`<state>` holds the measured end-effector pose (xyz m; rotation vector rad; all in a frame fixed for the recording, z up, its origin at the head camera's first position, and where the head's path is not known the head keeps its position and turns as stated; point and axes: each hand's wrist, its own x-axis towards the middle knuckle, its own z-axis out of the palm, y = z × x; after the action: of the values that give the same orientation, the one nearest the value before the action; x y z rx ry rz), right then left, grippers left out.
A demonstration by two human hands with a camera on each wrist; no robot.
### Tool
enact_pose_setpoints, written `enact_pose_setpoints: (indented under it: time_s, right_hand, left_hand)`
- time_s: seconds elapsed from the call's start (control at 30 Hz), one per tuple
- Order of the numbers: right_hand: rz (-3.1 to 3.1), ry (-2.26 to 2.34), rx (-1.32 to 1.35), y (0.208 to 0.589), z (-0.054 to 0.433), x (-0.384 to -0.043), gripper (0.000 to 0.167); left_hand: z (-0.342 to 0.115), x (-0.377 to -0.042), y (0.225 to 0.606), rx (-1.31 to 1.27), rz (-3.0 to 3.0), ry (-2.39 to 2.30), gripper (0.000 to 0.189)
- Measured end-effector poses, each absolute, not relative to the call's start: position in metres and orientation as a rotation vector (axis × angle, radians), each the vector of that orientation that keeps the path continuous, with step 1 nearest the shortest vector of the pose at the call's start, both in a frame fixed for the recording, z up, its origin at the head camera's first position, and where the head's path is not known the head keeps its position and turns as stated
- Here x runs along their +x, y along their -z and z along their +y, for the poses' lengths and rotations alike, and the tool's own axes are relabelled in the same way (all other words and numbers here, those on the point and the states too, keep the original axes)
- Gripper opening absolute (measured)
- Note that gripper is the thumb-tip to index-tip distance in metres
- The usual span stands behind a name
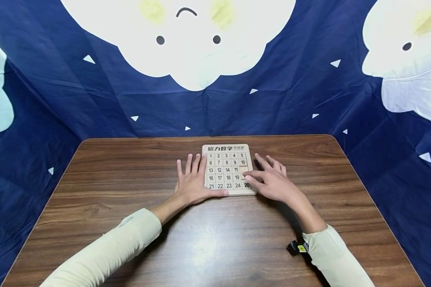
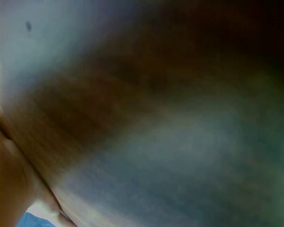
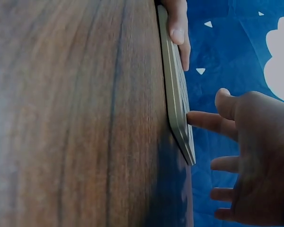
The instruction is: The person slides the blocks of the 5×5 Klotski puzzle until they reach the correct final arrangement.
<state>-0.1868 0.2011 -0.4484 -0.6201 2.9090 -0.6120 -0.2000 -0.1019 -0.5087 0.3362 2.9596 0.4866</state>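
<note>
Where the number board [image 1: 248, 159] lies: flat on the table [image 1: 129, 171], toward twelve o'clock.
Left hand [image 1: 192, 186]: fingers fanned wide, index against the board's nine-o'clock rim, thumb along six.
Right hand [image 1: 274, 184]: fingers loosely spread, index tip touching the board by its three-o'clock gap [image 1: 243, 169].
Board's feel: probably light, stiff, wooden; best braced by its rim at nine and six.
Numbered tiles [image 1: 227, 170]: likely slide smoothly, pushed flat by one fingertip.

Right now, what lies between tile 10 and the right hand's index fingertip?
Between tile 10 and that fingertip, the head view shows a pale, numberless gap.
</note>
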Motion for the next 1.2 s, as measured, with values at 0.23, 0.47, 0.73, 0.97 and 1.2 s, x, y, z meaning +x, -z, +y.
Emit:
enact_pose_setpoints:
  time_s: [0.23, 0.47, 0.73, 0.97, 1.2]
  right_hand:
    - [2.863, 0.637, -0.543, 0.453, 0.201, -0.199, 0.043]
    - [2.871, 0.629, -0.631, 0.451, 0.196, -0.191, 0.043]
    - [2.794, 0.672, -0.671, 0.45, 0.19, -0.179, 0.039]
    - [2.816, 0.66, -0.627, 0.45, 0.201, -0.181, 0.036]
    - [2.852, 0.654, -0.594, 0.447, 0.208, -0.182, 0.034]
  left_hand:
    - [-0.102, -0.197, 0.506, 0.344, 2.968, -0.494, 0.16]
    - [-0.103, -0.198, 0.508, 0.352, 2.968, -0.501, 0.161]
    - [-0.102, -0.198, 0.508, 0.352, 2.974, -0.506, 0.161]
    - [-0.103, -0.197, 0.507, 0.356, 2.977, -0.517, 0.16]
    - [-0.103, -0.197, 0.507, 0.355, 2.975, -0.522, 0.162]
